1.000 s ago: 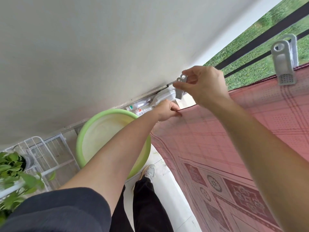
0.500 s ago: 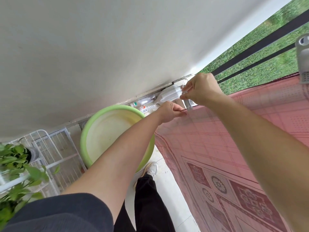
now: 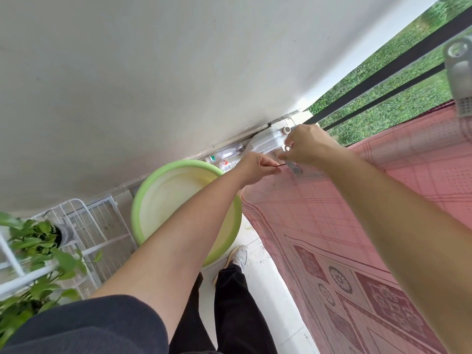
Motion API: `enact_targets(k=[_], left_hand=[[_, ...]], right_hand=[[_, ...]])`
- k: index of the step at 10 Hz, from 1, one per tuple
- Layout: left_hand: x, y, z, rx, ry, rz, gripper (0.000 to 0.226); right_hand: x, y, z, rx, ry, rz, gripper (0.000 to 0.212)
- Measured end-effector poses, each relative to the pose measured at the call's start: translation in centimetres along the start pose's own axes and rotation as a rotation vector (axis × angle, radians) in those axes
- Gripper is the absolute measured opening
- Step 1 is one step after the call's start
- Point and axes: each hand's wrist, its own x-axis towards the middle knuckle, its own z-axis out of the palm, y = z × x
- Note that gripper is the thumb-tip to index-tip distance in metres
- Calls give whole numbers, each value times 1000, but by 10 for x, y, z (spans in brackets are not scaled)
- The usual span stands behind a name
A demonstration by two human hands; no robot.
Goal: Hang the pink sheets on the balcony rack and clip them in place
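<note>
A pink patterned sheet (image 3: 357, 205) hangs over the balcony rack and fills the right side. My left hand (image 3: 258, 168) pinches the sheet's dark-edged end corner. Just to its right, my right hand (image 3: 306, 146) grips a grey clip (image 3: 293, 168) whose jaws sit on the sheet's top edge. A second grey clip (image 3: 459, 80) stands on the sheet's top edge at the far right. The rack bar itself is hidden under the cloth.
A light green basin (image 3: 143, 200) stands on the floor below my left arm. White plastic jugs and bottles (image 3: 263, 141) lie along the wall base. A white wire shelf (image 3: 84, 226) with a potted plant (image 3: 30, 241) is at left. Black railing bars (image 3: 383, 72) cross beyond the sheet.
My right hand has brought the grey clip down from above the sheet onto its top edge beside my left hand. The view shifted, pushing the far clip to the right border.
</note>
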Motion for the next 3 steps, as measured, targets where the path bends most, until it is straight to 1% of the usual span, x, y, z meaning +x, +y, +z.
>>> enact_targets(k=[1, 2, 3], left_hand=[[-11, -4, -25, 295, 158, -40, 11], [-35, 11, -68, 607, 419, -74, 25], [-67, 36, -102, 824, 602, 51, 35]], right_hand=[[-12, -8, -1, 13, 151, -19, 49], [-35, -22, -12, 166, 423, -60, 41], [-69, -27, -8, 160, 635, -175, 34]])
